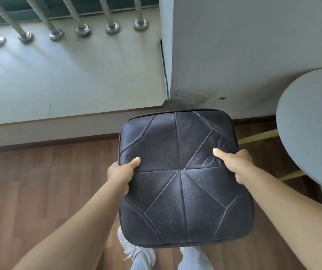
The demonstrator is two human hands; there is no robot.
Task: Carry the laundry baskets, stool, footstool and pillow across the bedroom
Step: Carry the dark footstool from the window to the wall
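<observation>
Dark leather footstool (181, 178) filled centre, held above wood floor (39, 182); left hand (121, 173) clamped its left edge, thumb on top; right hand (234, 164) clamped right edge likewise; white shoes (136, 252) below; round grey stool (312, 129) just right; ledge with bars (68, 65) beyond.

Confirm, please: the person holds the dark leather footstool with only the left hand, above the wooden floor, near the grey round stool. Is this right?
Not quite. The head view shows both hands gripping the footstool: the left hand and the right hand. The rest is right.
</observation>
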